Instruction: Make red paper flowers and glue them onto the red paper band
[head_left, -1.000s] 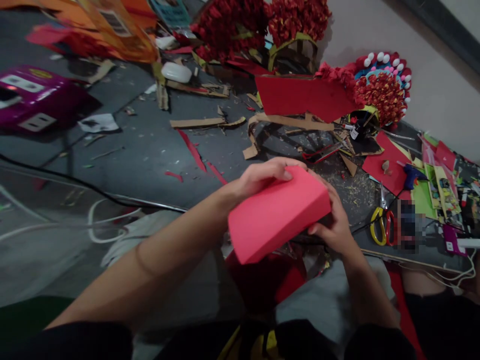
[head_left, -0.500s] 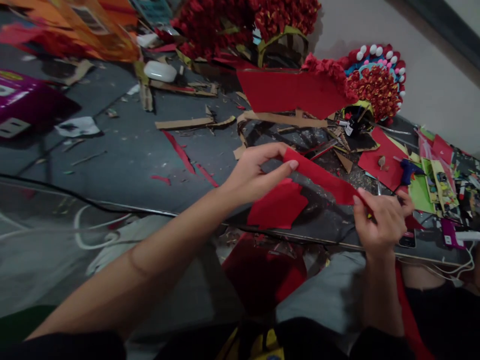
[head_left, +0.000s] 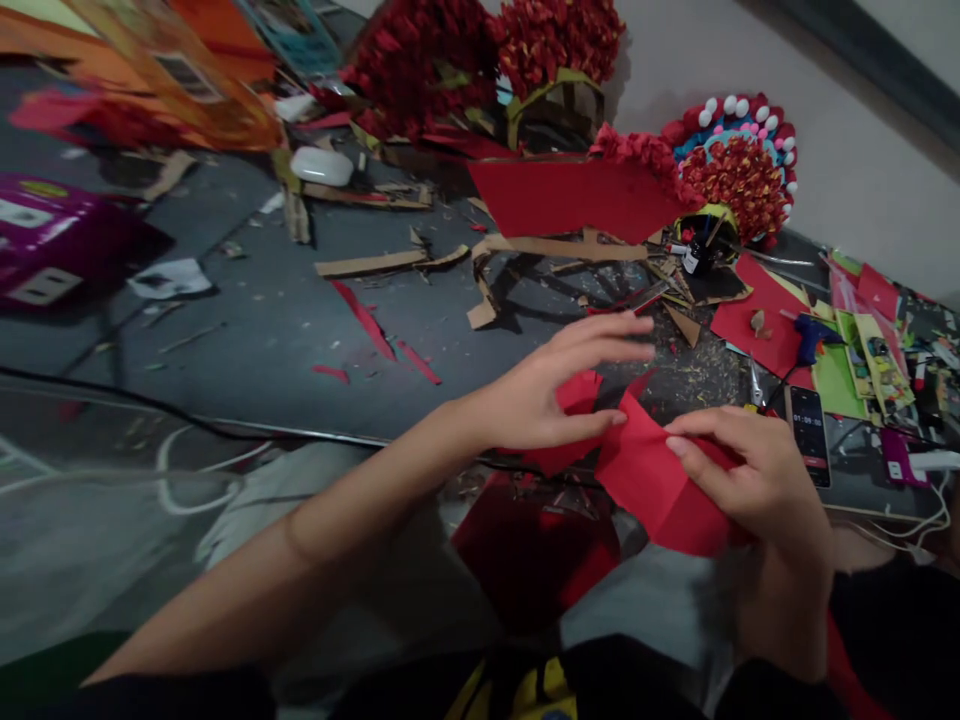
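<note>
A creased sheet of red paper (head_left: 649, 475) is pinched between the thumb and fingers of my right hand (head_left: 772, 470), just over the table's front edge. My left hand (head_left: 551, 390) is beside it with fingers stretched out and apart. Its thumb tip is at the paper's upper left corner; I cannot tell whether they touch. Partly hidden under my left hand, more cut red paper (head_left: 562, 455) lies at the table edge. A darker red sheet (head_left: 532, 560) shows lower down, over my lap.
Cardboard strips (head_left: 562, 245) and red scraps (head_left: 364, 320) litter the dark table (head_left: 247, 350). Red flower-like decorations (head_left: 559, 40) stand at the back. On the right are a phone (head_left: 808, 425), scissors (head_left: 756, 380), a blue glue gun (head_left: 814, 340) and a small dark bottle (head_left: 696, 255).
The red paper, earlier a narrow strip held between both hands, now shows opened wider in my right hand. My left fingers have spread away from it. My right hand has turned.
</note>
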